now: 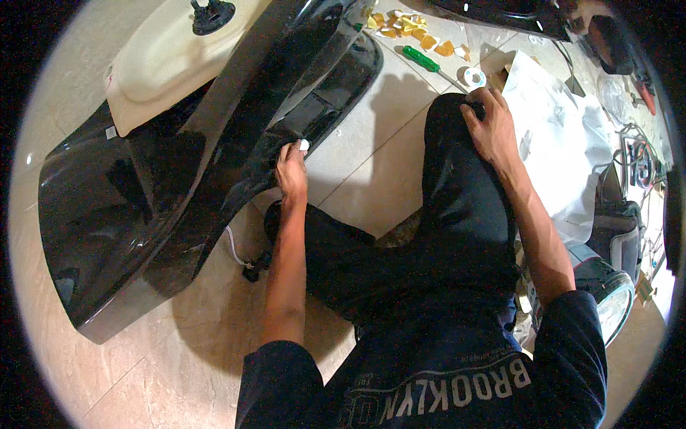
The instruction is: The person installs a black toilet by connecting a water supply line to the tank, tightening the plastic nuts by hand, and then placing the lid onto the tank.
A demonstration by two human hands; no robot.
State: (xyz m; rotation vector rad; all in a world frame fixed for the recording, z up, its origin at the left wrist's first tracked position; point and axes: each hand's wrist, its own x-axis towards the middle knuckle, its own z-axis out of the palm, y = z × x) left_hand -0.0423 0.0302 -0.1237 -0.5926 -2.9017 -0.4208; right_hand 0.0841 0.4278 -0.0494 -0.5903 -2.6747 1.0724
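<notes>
My left hand (291, 175) is closed, with its fingertips round a small white piece (304, 145) whose kind I cannot make out. It is at the inner edge of a large glossy black body panel (246, 136), which lies on the floor to my left. My right hand (493, 129) rests on my bent knee with its fingers apart and nothing held. Just beyond that knee lies a green-handled screwdriver (421, 58), its shaft pointing toward my right hand. Beside the shaft is a small white roll of tape (473, 77).
A cream panel (168, 71) with a black fitting (212, 16) lies against the black one. Yellow-orange scraps (407, 27) are scattered at the far side. To my right are a white sheet (554, 136), a red-handled tool (647, 99), tangled cables (639, 157) and a clear-lensed unit (616, 314).
</notes>
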